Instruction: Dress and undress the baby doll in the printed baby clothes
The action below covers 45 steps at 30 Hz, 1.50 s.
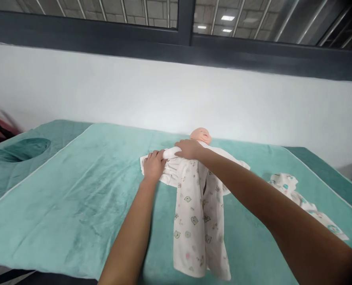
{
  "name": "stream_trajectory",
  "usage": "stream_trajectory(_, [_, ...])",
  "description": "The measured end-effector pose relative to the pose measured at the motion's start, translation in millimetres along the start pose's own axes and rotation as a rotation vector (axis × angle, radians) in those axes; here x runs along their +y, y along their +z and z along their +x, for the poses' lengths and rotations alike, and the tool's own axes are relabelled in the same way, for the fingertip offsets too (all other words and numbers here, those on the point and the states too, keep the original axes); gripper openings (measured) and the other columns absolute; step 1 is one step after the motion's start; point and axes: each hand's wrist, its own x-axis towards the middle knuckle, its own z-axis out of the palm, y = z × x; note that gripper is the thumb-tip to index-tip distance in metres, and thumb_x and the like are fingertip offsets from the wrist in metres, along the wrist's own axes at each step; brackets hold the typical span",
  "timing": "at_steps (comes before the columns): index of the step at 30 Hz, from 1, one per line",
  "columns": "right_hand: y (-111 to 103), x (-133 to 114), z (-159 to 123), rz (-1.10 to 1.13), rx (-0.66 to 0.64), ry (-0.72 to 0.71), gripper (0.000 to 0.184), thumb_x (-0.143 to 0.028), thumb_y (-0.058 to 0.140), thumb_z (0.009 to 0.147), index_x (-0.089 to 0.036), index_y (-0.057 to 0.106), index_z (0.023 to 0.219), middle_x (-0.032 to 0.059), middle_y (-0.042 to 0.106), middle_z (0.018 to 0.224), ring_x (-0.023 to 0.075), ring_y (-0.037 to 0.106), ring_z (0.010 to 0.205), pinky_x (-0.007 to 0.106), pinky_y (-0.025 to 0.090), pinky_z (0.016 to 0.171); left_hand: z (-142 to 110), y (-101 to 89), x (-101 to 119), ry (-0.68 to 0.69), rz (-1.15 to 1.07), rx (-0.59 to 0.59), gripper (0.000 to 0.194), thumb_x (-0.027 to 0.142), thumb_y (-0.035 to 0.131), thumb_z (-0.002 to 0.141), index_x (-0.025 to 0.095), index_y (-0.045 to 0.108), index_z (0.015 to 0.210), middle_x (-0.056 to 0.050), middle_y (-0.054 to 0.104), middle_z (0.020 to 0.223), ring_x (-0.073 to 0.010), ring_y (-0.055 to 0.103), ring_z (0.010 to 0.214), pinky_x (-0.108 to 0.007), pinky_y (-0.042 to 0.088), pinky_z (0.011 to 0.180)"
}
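A baby doll (201, 135) lies on its back, head toward the wall, only its head showing bare. Over its body is a white baby garment (190, 221) printed with small green and brown animals, its two long panels spread toward me. My left hand (154, 165) is closed on the outer end of the white sleeve (171, 152) on the left. At the shoulder end of that sleeve, my right hand (190, 149) wraps around it, just below the doll's head. Whether the doll's arm is inside is hidden by cloth and fingers.
A teal padded bed cover (83, 198) lies under everything, with a round face hole (24, 149) at the left. Another printed white cloth (306, 204) lies crumpled to the right, beyond my right forearm. Behind stands a white wall (119, 91) below a dark-framed barred window (184, 37).
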Motion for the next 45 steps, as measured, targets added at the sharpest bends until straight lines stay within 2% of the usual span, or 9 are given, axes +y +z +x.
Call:
stream_trajectory(4, [10.5,30.4,-33.8,0.212,0.266,0.073,0.041,-0.037,0.032,0.101,-0.021,0.053,0.132,0.0086,0.060,0.135,0.0238,0.056,0.120,0.036,0.044,0.096,-4.4,0.6,-0.6,-0.028,0.007,0.020,0.039,0.038,0.047,0.095,0.027,0.054,0.132,-0.011,0.062,0.121,-0.0320,0.055,0.111,-0.046,0.046,0.089])
stream_trajectory(8, [53.9,68.5,-102.4,0.363,0.676,0.238,0.041,-0.032,0.028,0.102,-0.017,0.056,0.128,0.0119,0.062,0.129,0.0239,0.053,0.121,0.037,0.039,0.103,-10.3,4.2,-0.5,-0.017,-0.002,0.065,0.050,0.031,0.050,0.092,0.019,0.048,0.141,-0.015,0.052,0.139,-0.0345,0.047,0.126,-0.051,0.044,0.098])
stream_trajectory(13, [104.0,98.5,-165.6,0.236,0.660,0.583,0.033,-0.035,0.041,0.099,-0.017,0.062,0.115,0.0131,0.068,0.114,0.0276,0.059,0.106,0.039,0.039,0.092,-16.6,5.7,2.7,-0.005,-0.069,0.218,0.045,0.031,0.048,0.093,0.016,0.054,0.135,-0.015,0.051,0.142,-0.0327,0.042,0.133,-0.052,0.038,0.108])
stream_trajectory(18, [100.1,104.8,-165.4,0.297,0.582,0.724,0.024,-0.031,0.039,0.100,-0.020,0.061,0.103,0.0092,0.069,0.105,0.0235,0.062,0.093,0.033,0.036,0.077,-6.5,-8.0,58.5,0.079,-0.219,0.275,0.036,0.029,0.044,0.094,0.015,0.060,0.124,-0.014,0.059,0.129,-0.0259,0.051,0.124,-0.043,0.040,0.109])
stream_trajectory(23, [91.4,107.0,-160.9,0.301,0.440,0.805,0.025,-0.032,0.035,0.103,-0.018,0.055,0.107,0.0109,0.069,0.099,0.0251,0.063,0.089,0.033,0.032,0.070,30.6,-25.8,157.3,0.339,-0.202,-0.088,0.035,0.035,0.042,0.096,0.020,0.060,0.123,-0.009,0.063,0.127,-0.0213,0.055,0.120,-0.035,0.043,0.103])
stream_trajectory(28, [91.1,110.9,-163.8,0.334,0.409,0.856,0.027,-0.031,0.027,0.104,-0.017,0.049,0.112,0.0089,0.069,0.092,0.0237,0.064,0.079,0.032,0.029,0.063,63.4,-13.7,218.7,0.448,0.182,-0.407,0.050,0.051,0.054,0.086,0.014,0.062,0.119,-0.018,0.061,0.130,-0.0322,0.048,0.128,-0.052,0.029,0.111])
stream_trajectory(33, [93.4,116.9,-166.3,0.370,0.498,0.951,0.026,-0.031,0.029,0.103,-0.017,0.049,0.112,0.0077,0.065,0.084,0.0223,0.061,0.073,0.031,0.030,0.063,80.4,-9.5,213.0,0.385,0.242,-0.518,0.058,0.046,0.065,0.078,0.016,0.058,0.127,-0.019,0.058,0.134,-0.0346,0.049,0.126,-0.052,0.037,0.103])
stream_trajectory(39, [101.3,119.0,-164.7,0.484,0.618,1.057,0.025,-0.030,0.031,0.101,-0.017,0.049,0.111,0.0044,0.058,0.075,0.0216,0.056,0.067,0.032,0.033,0.063,76.9,-14.0,191.8,0.337,0.314,-0.517,0.041,0.029,0.057,0.085,0.014,0.061,0.124,-0.023,0.056,0.133,-0.0400,0.048,0.124,-0.057,0.038,0.097])
stream_trajectory(45, [105.6,119.1,-160.9,0.525,0.647,1.041,0.021,-0.029,0.035,0.098,-0.019,0.050,0.108,0.0034,0.057,0.074,0.0211,0.053,0.066,0.032,0.034,0.064,61.0,20.2,219.5,0.586,0.236,-0.470,0.033,0.013,0.046,0.091,0.018,0.062,0.119,-0.015,0.061,0.123,-0.0299,0.053,0.118,-0.048,0.037,0.098])
